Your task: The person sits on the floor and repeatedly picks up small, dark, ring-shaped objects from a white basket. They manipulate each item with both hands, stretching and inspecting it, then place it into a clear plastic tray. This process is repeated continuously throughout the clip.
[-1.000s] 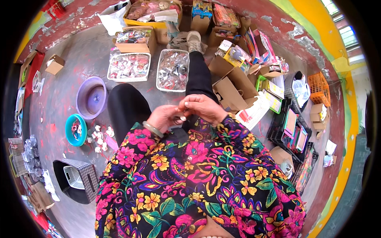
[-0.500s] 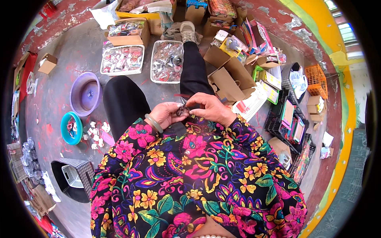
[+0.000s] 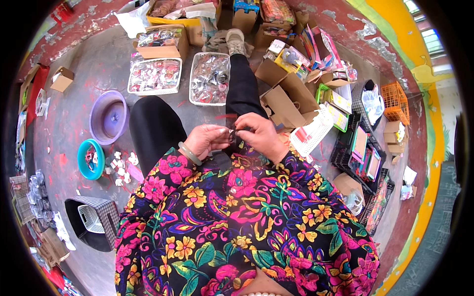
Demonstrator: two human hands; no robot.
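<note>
In the head view, just in front of the floral shirt, the left hand and right hand meet, each grip pinched nearly closed on one small dark item. Half a second earlier its thin coil showed plainly; now less shows between the fingertips, so both hands seem to control it. Beyond stands a white basket of clear packets.

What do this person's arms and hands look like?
Both hands are bare, with no gloves. The left hand has a smooth, pale, rounded bangle at its wrist; none shows by the right hand. Long black sleeves cover the arms, densely patterned with pink and yellow flowers and green leaves.
</note>
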